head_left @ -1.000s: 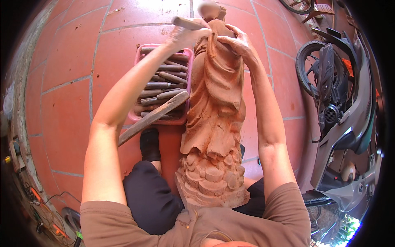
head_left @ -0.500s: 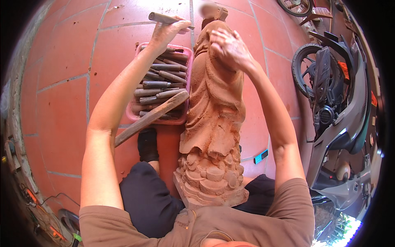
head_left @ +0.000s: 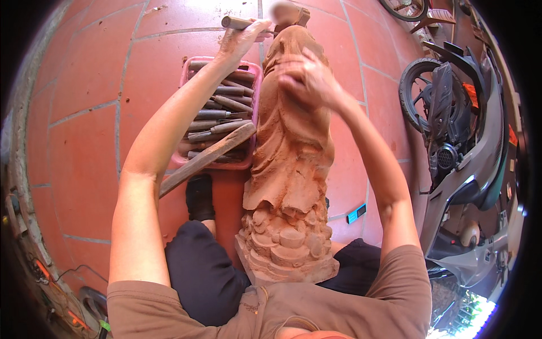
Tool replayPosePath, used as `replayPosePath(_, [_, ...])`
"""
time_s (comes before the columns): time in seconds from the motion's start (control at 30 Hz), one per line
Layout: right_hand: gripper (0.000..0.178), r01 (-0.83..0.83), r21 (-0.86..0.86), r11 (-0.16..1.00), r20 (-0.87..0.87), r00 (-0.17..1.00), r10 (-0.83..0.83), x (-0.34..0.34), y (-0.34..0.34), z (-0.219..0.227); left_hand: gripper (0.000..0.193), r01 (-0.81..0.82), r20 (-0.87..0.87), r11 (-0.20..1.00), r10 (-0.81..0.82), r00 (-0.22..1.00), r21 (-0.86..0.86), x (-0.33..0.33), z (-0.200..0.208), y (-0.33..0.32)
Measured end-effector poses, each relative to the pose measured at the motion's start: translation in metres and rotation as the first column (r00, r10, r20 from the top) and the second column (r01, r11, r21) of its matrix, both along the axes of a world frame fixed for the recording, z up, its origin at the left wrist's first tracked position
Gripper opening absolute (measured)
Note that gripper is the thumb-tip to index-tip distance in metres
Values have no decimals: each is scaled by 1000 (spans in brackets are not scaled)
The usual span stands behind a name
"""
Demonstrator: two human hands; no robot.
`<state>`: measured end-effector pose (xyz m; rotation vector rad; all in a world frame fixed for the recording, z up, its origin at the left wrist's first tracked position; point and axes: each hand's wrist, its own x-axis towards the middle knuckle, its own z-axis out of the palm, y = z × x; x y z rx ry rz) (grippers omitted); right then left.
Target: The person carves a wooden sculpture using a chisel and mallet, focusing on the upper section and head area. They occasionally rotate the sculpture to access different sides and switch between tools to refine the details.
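Observation:
A reddish-brown carved figure [head_left: 289, 152], dusty and folded like drapery, lies lengthwise between my legs with its carved base toward me. In my left hand [head_left: 245, 40] is a chisel [head_left: 236, 23] with a round wooden handle; its thin blade points right, close to the figure's neck. My right hand [head_left: 309, 79] lies over the figure's upper body, fingers stretched out and blurred by motion. Left of the figure stands a pink plastic basket [head_left: 259, 96] of wooden-handled carving tools [head_left: 217, 114]. Across its near end rests a flat wooden bar [head_left: 206, 158].
Red tiles [head_left: 79, 147] cover the floor. A blue phone [head_left: 356, 213] lies right of the figure. Along the right side stands a motorbike [head_left: 468, 152], with another wheel [head_left: 407, 7] behind. Cables and tools [head_left: 45, 271] line the left wall.
My left hand has moved right with the chisel, nearer the figure's neck. The right hand has swept slightly left and toward me over the figure, which has shifted a little left.

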<state>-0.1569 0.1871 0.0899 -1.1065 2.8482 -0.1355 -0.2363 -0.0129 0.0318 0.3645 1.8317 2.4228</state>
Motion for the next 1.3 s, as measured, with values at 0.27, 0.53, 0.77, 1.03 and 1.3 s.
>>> replayPosePath(0.27, [60, 430, -637, 640, 149, 883, -446, 87, 16, -7, 29, -22, -140, 999, 15, 990, -49, -9, 4, 47])
replayPosePath(0.53, [78, 576, -648, 498, 313, 798, -515, 85, 22, -22, 23, -209, -367, 936, 96, 925, -283, 53, 28, 47])
replayPosePath(0.77, [83, 584, -701, 409, 373, 789, -489, 84, 26, -30, 19, -51, -83, 989, 40, 996, -138, 55, 43, 32])
replayPosePath(1.03, [84, 594, -661, 458, 352, 785, -510, 84, 23, -26, 24, -157, -201, 975, 124, 972, -160, 28, 8, 59])
replayPosePath(1.3, [86, 593, -659, 462, 347, 785, -513, 86, 24, -23, 25, -27, -18, 999, 28, 999, 38, 59, 50, 36])
